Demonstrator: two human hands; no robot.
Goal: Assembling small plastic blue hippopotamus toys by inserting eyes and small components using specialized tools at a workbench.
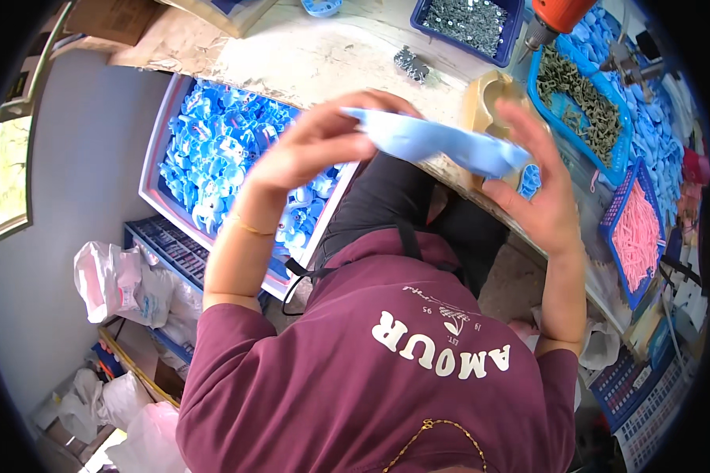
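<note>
My left hand [323, 142] pinches one end of a light blue plastic shell part [442, 142], which is smeared by motion. The part is held level above the table's front edge. At its other end is my right hand [540, 185], thumb and fingers spread apart around the tip; whether they touch it I cannot tell. Behind and below the part, a tan moulded fixture [485, 98] sits on the table [292, 55]. A small round blue piece [530, 181] shows beside my right thumb.
A white bin [154, 169] of blue parts stands at left. Screws fill a dark blue tray [506, 54], and more lie in a small heap [412, 65]. An orange power screwdriver [556, 16] hangs above. At right are a blue basket [538, 79] of dark pieces and a basket [635, 299] of pink sticks.
</note>
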